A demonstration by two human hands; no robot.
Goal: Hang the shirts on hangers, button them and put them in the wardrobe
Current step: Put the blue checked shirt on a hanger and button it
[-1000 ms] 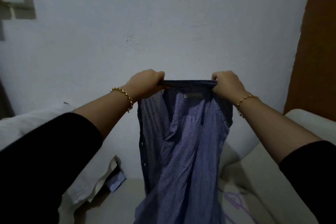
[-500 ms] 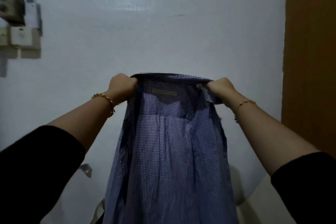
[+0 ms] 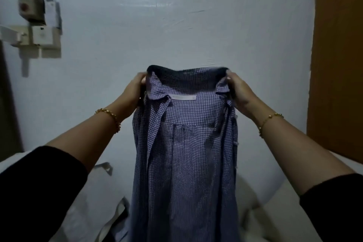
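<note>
Fingers of left hand [image 3: 134, 90] and right hand [image 3: 240, 92] tight around shirt [image 3: 184, 153] collar.

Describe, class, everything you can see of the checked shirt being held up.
The shirt is a small blue-and-white check, thin woven cloth by its look, with a darker collar and a pale label below it. It hangs open, creased, before the pale wall, its hem out of frame. No hanger shows. The left hand and right hand grip the collar's two ends.
</note>
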